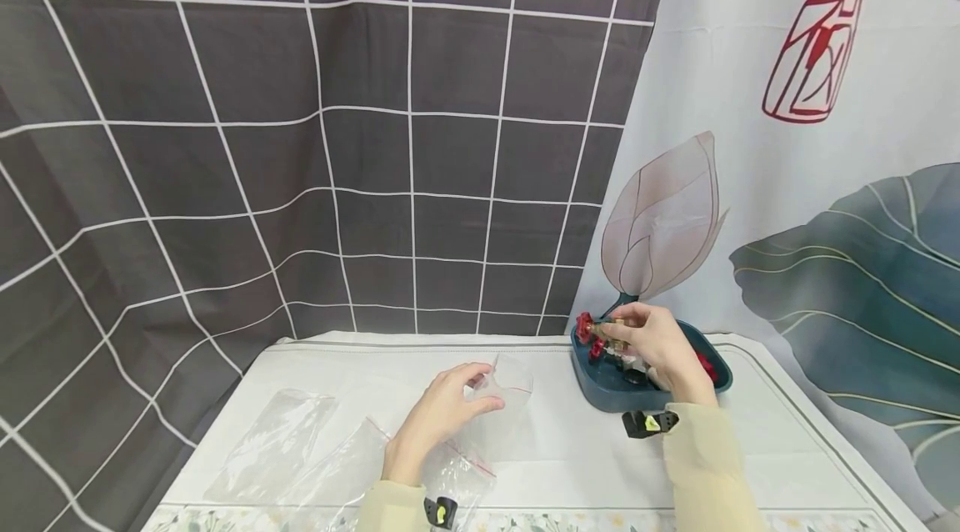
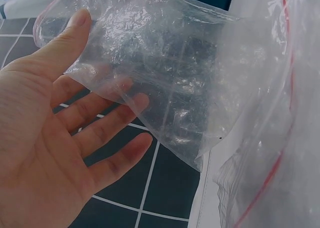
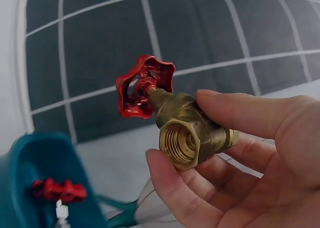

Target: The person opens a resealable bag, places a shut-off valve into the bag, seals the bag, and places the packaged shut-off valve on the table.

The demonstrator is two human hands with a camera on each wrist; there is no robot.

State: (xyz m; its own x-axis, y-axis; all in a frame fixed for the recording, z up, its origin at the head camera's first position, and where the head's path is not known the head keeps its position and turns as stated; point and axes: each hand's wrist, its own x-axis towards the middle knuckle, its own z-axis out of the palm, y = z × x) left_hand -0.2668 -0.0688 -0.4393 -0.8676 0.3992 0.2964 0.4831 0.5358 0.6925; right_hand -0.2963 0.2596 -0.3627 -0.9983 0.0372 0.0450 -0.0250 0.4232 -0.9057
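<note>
On the right of the white table (image 1: 570,453), the right hand (image 1: 660,344) grips a brass valve (image 3: 175,109) between thumb and fingers, above the far left part of a blue tray (image 1: 611,400). The head view shows only the valve's outline among the clutter; the right wrist view alone reveals the threaded opening (image 3: 181,144) and the lobed red handwheel (image 3: 146,85). That same view shows another red handwheel (image 3: 59,190) inside the tray, while the head view adds a red piece (image 1: 707,366) at its right end, partly behind the wrist. To the left, the left hand (image 1: 442,409) holds a clear plastic bag (image 2: 165,70); the left wrist view makes plain that the thumb lies on one side of the film, with fingertips showing through it, and the lower fingers spread loosely. Only the head view gives the whole layout: more clear bags (image 1: 273,442) lie at the near left, and a dark gridded cloth (image 1: 367,153) hangs on the far side.
</note>
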